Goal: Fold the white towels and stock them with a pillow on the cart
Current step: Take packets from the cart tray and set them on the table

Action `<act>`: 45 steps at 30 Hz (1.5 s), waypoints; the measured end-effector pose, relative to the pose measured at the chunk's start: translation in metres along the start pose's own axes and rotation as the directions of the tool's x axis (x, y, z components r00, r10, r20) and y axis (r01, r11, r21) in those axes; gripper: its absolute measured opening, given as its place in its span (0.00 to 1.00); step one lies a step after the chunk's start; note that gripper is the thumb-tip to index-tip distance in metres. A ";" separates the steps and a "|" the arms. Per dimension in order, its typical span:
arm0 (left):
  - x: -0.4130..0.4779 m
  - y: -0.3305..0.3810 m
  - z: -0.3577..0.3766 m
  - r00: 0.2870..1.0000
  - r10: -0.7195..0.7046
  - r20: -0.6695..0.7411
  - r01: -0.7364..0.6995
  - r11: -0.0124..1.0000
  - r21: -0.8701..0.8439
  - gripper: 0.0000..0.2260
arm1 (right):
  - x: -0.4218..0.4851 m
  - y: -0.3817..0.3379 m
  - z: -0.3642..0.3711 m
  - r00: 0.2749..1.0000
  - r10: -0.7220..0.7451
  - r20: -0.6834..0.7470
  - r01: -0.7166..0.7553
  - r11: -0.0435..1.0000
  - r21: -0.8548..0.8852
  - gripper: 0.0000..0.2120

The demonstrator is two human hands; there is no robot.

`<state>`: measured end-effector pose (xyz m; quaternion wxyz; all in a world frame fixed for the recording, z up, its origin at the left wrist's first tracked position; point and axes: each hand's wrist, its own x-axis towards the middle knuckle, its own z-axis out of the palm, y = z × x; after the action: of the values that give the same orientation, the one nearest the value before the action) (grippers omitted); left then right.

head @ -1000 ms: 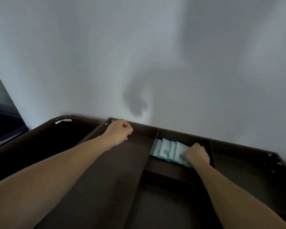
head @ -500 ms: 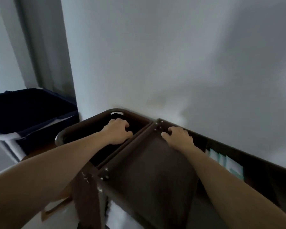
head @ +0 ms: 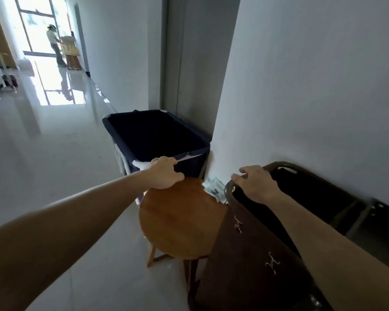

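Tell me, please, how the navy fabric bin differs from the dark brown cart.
The navy fabric bin has cloth walls on a white frame; the dark brown cart has rigid panels. The bin stands beyond the round wooden stool, the cart nearer. The left hand holds the bin, the right hand the cart. Both adjoin the wall.

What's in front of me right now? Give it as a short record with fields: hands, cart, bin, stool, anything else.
Left hand: grips the near rim of the navy bin
Right hand: lies over the cart handle; grip unclear
Cart: brown, along the wall on the right
Stool: round, wooden, between bin and cart
Packets: teal and white, at the stool's far edge by the wall
Towels, pillow: not in view
Far end: a person by a bright window
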<state>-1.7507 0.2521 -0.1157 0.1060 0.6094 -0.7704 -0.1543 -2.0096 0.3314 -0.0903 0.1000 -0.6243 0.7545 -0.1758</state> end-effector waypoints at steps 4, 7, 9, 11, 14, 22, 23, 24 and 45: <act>0.037 -0.033 0.007 1.000 -0.009 0.019 0.009 1.000 -0.018 0.27 | 0.049 -0.031 0.019 0.998 -0.061 0.019 0.062 0.998 -0.026 0.26; 0.075 -0.048 0.017 0.997 -0.018 0.079 0.020 0.999 -0.026 0.29 | 0.094 -0.035 0.033 0.998 -0.054 0.038 0.056 0.997 -0.046 0.25; 0.105 -0.056 0.024 0.994 -0.013 0.105 0.015 1.000 -0.024 0.30 | 0.131 -0.034 0.042 0.998 -0.035 0.058 0.038 0.998 -0.044 0.25; 0.139 -0.062 0.027 0.992 -0.011 0.129 0.016 0.999 -0.038 0.31 | 0.171 -0.033 0.051 0.996 -0.022 0.092 0.026 0.999 -0.046 0.26; 0.186 -0.068 0.026 0.981 -0.012 0.194 0.022 0.999 -0.047 0.31 | 0.224 -0.034 0.063 0.979 -0.012 0.204 0.028 0.997 -0.077 0.27; 0.301 -0.069 0.051 0.938 0.088 0.335 -0.051 0.992 -0.119 0.30 | 0.335 -0.021 0.097 0.931 0.081 0.355 -0.026 0.987 -0.158 0.25; 0.315 -0.069 0.058 0.931 0.105 0.350 -0.063 0.989 -0.131 0.30 | 0.346 -0.019 0.105 0.926 0.099 0.363 -0.043 0.986 -0.160 0.25; 0.329 -0.069 0.066 0.921 0.126 0.368 -0.079 0.987 -0.140 0.29 | 0.356 -0.016 0.113 0.922 0.115 0.369 -0.058 0.985 -0.161 0.25; 0.536 -0.069 0.257 0.677 0.363 0.641 -0.374 0.919 -0.126 0.16 | 0.441 0.111 0.344 0.769 0.583 0.261 -0.523 0.809 -0.267 0.20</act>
<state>-1.9040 -0.2556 -0.3930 -0.1449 0.3501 -0.8660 -0.3263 -2.0710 -0.1308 -0.4188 0.2162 -0.4000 0.8898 0.0375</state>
